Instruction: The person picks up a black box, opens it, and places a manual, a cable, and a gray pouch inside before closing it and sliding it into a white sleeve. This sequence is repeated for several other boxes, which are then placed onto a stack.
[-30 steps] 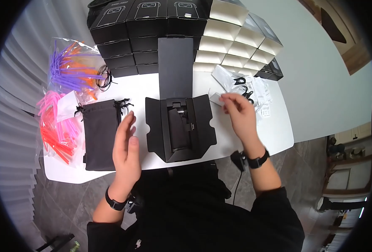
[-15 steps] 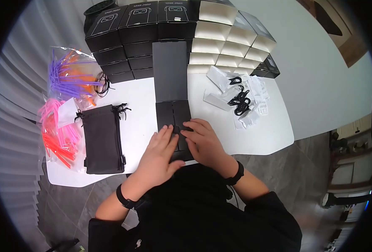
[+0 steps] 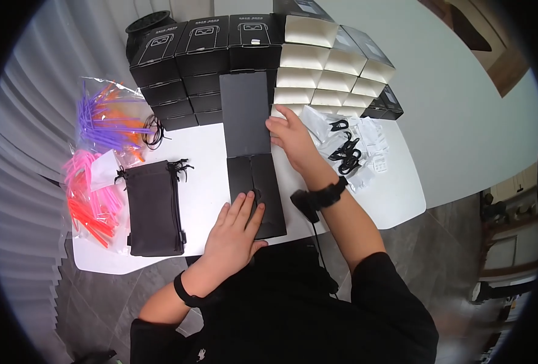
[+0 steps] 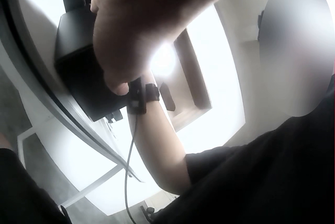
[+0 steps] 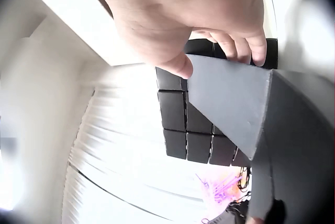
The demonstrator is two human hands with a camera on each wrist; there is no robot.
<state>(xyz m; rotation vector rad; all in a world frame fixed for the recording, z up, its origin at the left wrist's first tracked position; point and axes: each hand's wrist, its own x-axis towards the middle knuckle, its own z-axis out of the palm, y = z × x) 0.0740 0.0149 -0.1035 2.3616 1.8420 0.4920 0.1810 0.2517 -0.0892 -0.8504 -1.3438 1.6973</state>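
Note:
A black cardboard box [image 3: 270,209] stands at the table's front with its two inner flaps folded in over the contents, which are hidden. Its long grey-black lid [image 3: 243,115] is raised toward the back. My left hand [image 3: 235,233] lies with straight fingers across the inner flaps, near the notch where they meet. At the lid's right edge, my right hand [image 3: 296,142] pinches it; in the right wrist view the thumb is on one side of the lid [image 5: 230,93] and the fingers on the other.
Stacked black boxes [image 3: 202,67] and white-ended boxes [image 3: 317,79] line the back. Black drawstring pouches [image 3: 153,209] lie left, beside bags of purple sticks [image 3: 105,118] and pink sticks [image 3: 84,173]. Black cables [image 3: 347,155] and white packets [image 3: 314,124] lie right.
Both hands came to the box and its side flaps were folded in. My right hand then moved from the flaps up to the lid, while the left stayed on the flaps.

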